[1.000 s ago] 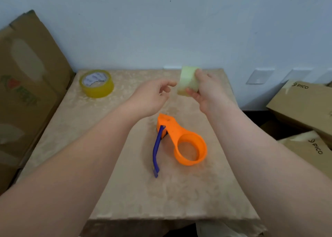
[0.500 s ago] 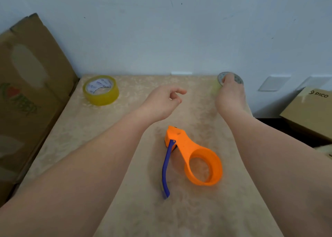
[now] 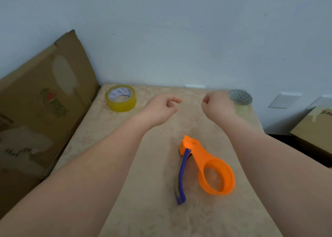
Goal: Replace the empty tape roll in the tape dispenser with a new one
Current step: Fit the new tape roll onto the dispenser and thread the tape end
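The orange tape dispenser (image 3: pixel 206 162) with a blue handle lies on its side on the beige table (image 3: pixel 147 209), and its ring holds no roll. A full yellow tape roll (image 3: pixel 120 98) lies flat at the table's far left corner. The empty, nearly clear roll (image 3: pixel 240 97) rests at the far right corner. My right hand (image 3: pixel 216 106) hovers just left of that empty roll, fingers curled in and holding nothing. Near the table's far middle, my left hand (image 3: pixel 160 109) hangs in the air, loosely curled with a gap between thumb and fingers, holding nothing.
A large flattened cardboard sheet (image 3: pixel 41 114) leans against the wall along the table's left edge. Cardboard boxes (image 3: pixel 316 130) stand on the floor to the right. The pale wall (image 3: pixel 179 39) runs right behind the table.
My right hand carried the empty roll to the far right corner, set it down and let go, then drew back left. The left hand stayed near the middle.
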A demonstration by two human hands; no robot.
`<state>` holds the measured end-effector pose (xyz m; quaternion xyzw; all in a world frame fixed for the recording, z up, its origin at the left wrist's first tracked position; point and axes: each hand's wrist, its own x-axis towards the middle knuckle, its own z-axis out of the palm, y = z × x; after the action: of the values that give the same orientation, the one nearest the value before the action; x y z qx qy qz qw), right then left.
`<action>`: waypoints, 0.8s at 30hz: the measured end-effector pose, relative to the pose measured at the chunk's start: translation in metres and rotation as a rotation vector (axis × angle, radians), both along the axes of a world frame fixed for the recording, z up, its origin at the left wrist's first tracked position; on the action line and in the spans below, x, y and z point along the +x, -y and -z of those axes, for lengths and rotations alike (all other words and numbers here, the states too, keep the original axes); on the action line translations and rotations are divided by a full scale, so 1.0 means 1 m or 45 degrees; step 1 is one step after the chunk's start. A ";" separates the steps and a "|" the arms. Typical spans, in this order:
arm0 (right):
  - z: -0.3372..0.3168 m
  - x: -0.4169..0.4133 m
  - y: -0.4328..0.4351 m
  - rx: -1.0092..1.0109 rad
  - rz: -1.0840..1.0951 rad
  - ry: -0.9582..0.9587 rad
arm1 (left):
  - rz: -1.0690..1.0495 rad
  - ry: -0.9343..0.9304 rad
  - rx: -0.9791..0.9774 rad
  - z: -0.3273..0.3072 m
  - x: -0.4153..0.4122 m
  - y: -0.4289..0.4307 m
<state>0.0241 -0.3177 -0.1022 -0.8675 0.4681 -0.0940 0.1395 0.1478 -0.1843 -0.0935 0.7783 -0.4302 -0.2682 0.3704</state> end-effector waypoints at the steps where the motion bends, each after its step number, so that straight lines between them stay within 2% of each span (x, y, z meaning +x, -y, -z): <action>1: -0.005 0.010 -0.010 0.115 -0.066 0.018 | -0.039 0.006 0.005 -0.001 0.007 -0.004; 3: -0.010 0.029 -0.030 0.355 -0.206 -0.033 | -0.131 0.040 0.023 0.001 0.024 -0.011; 5: -0.011 0.047 -0.050 0.480 -0.339 -0.129 | -0.240 0.110 0.053 0.005 0.043 -0.020; 8: -0.006 0.070 -0.074 0.437 -0.517 -0.338 | -0.329 0.297 0.198 0.016 0.073 -0.035; 12: 0.011 0.089 -0.088 0.424 -0.575 -0.460 | -0.324 0.514 0.433 0.038 0.108 -0.059; 18: 0.025 0.095 -0.087 0.484 -0.521 -0.378 | -0.446 0.694 0.427 0.055 0.122 -0.062; 24: 0.029 0.094 -0.088 0.512 -0.487 -0.321 | -0.303 0.777 0.594 0.055 0.125 -0.051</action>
<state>0.1185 -0.2300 -0.1308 -0.8998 0.3189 0.1369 0.2646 0.2727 -0.1332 -0.1481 0.9298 -0.3548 -0.0705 0.0675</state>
